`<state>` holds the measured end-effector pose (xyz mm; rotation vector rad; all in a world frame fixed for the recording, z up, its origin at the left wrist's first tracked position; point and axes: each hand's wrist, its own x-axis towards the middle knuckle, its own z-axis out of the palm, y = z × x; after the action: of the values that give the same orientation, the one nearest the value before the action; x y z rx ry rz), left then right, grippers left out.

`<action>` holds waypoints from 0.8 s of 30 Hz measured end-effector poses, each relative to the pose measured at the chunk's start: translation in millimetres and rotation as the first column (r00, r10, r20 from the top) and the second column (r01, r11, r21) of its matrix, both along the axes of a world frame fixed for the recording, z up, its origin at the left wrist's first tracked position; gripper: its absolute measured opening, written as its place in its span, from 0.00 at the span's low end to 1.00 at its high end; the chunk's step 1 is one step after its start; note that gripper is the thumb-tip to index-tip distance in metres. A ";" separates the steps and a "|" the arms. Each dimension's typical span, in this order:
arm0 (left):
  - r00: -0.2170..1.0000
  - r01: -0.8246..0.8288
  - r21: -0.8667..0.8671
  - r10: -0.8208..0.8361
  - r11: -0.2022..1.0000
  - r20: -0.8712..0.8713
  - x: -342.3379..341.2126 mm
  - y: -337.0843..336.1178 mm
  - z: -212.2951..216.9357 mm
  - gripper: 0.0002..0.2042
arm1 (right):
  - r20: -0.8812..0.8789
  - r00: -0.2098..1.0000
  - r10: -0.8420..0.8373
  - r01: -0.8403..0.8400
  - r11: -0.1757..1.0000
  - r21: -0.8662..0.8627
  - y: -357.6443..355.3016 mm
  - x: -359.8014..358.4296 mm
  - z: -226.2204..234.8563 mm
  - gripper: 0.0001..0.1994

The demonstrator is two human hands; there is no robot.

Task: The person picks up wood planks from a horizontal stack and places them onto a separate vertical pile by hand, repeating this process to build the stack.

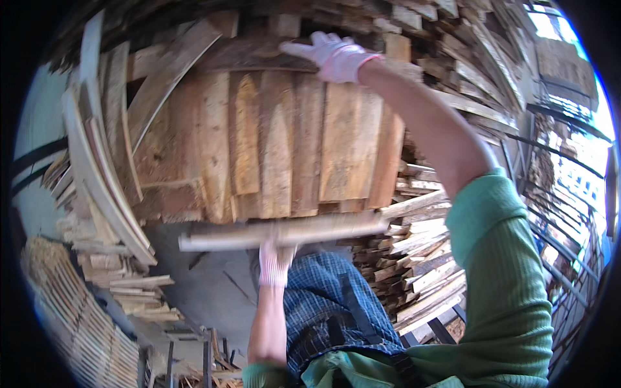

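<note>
My left hand (275, 264), in a light pinkish glove, is closed round the middle of a narrow wooden plank (330, 227). That plank lies crosswise in front of my body, slightly blurred. My right hand (337, 57), gloved too, reaches to the far side with its fingers stretched out. Beneath or against it is a dark, rough-edged board (252, 55); whether the fingers press on it I cannot tell. Between my hands, several flat boards (278, 142) lie side by side, their ends toward me.
Long slats (97, 155) lean at the left, above a bundle of thin strips (77, 310). Stacked wood pieces (427, 265) rise at the right, with more piled at the far side. A dark metal rail (563, 142) stands at the far right. Grey floor (213, 284) shows at lower left.
</note>
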<state>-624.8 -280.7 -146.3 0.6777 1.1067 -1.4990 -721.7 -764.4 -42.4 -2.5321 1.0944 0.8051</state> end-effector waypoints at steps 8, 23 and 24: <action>0.995 0.064 -0.105 -0.056 0.992 0.077 -3.1 -13.1 70.5 0.30 | 0.233 0.943 0.240 -0.248 0.969 0.009 138.3 15.3 40.7 0.30; 0.644 0.579 0.102 -0.531 0.809 0.551 -4.4 -48.6 117.5 0.24 | 0.221 0.965 0.142 -0.102 0.978 -0.184 267.3 -86.1 -14.7 0.29; 0.689 0.552 0.013 -0.465 0.834 0.556 8.8 -36.5 118.8 0.23 | 0.208 0.970 0.128 -0.087 0.977 -0.193 269.6 -84.0 -23.7 0.28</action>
<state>-616.0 -317.2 -27.5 1.2839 0.3557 -1.6788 -805.7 -494.8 -66.2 -2.7730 1.0068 0.4516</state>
